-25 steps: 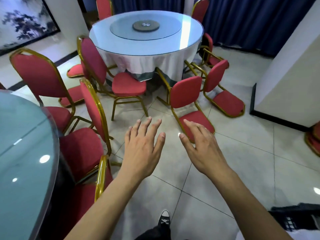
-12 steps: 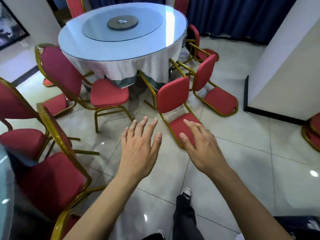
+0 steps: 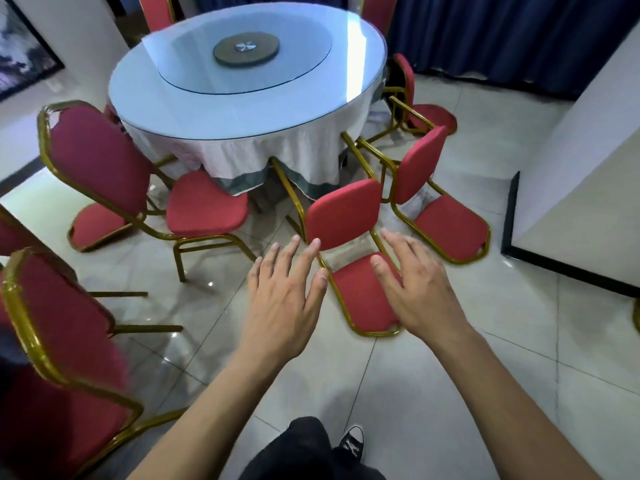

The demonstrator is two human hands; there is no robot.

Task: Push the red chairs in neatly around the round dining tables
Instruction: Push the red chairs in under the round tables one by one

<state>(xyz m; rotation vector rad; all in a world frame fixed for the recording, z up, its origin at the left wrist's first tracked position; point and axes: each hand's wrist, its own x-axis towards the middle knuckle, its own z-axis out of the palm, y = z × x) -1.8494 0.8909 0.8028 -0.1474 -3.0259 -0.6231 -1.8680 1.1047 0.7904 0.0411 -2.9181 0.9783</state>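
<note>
A round dining table (image 3: 194, 109) with a white cloth and a glass turntable stands ahead. In front of it a red chair (image 3: 343, 213) with a gold frame lies tipped on the floor, backrest on the tiles, legs toward the table. A second tipped red chair (image 3: 450, 226) lies to its right. An upright red chair (image 3: 207, 206) stands at the table's left front. My left hand (image 3: 280, 303) and my right hand (image 3: 419, 292) reach forward with fingers spread, above the nearest tipped chair, holding nothing.
Another red chair (image 3: 65, 344) stands close at the lower left. More chairs (image 3: 426, 114) ring the table's far side. A white pillar with a black base (image 3: 568, 188) rises at the right. Dark blue curtains (image 3: 502, 32) hang behind. My leg and shoe (image 3: 351, 445) are below.
I have walked toward the far table; it and the tipped chairs now loom larger. The near glass table has left the view. Both hands stay outstretched and now hang over the nearest tipped chair.
</note>
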